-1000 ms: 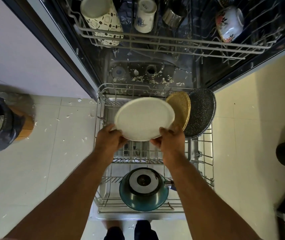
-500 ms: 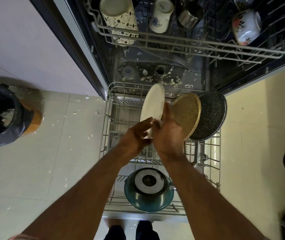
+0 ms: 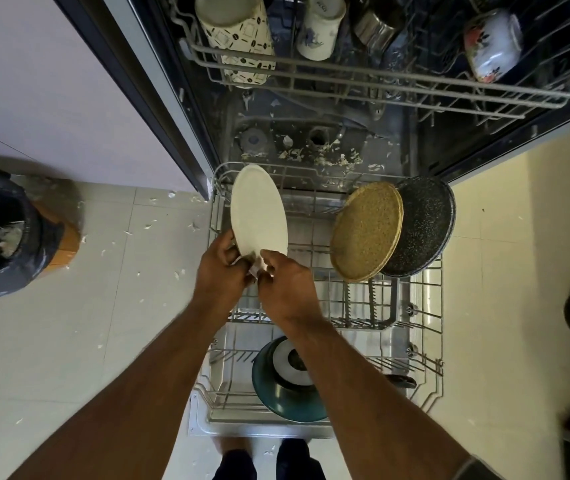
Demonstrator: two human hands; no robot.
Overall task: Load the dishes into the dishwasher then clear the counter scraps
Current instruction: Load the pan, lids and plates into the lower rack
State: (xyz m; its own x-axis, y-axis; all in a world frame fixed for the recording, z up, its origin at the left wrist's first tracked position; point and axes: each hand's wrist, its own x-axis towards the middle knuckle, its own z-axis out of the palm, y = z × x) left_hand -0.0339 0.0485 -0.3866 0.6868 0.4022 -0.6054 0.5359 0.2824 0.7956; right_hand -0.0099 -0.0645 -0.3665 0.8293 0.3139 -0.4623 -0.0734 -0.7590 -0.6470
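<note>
Both hands are gripping the near edge of a white plate [image 3: 258, 211], which is standing tilted on its rim over the left side of the pulled-out lower rack [image 3: 425, 306]. The left hand [image 3: 223, 268] is curling round the plate's lower edge from the left, and the right hand [image 3: 287, 285] is pinching the same edge from the right, so the two hands are sitting close together, nearly touching. Whether the plate is already resting in the tines cannot be told, since the hands are covering its bottom edge.

To the right of the hands, a tan plate [image 3: 366, 232] is leaning upright in the rack, with a black speckled plate [image 3: 423, 226] just behind it, overlapping. Below the right forearm, nearer the person, a teal pan [image 3: 276, 400] is lying upside down in the rack. Beyond the hands, the upper rack [image 3: 380, 84] is holding a patterned cup [image 3: 238, 36], a white mug [image 3: 319, 27] and a floral bowl [image 3: 493, 45]. Far to the left of the hands, a black-lined bin [image 3: 3, 233] is standing on the floor, with white scraps [image 3: 145, 226] scattered over the tiles.
</note>
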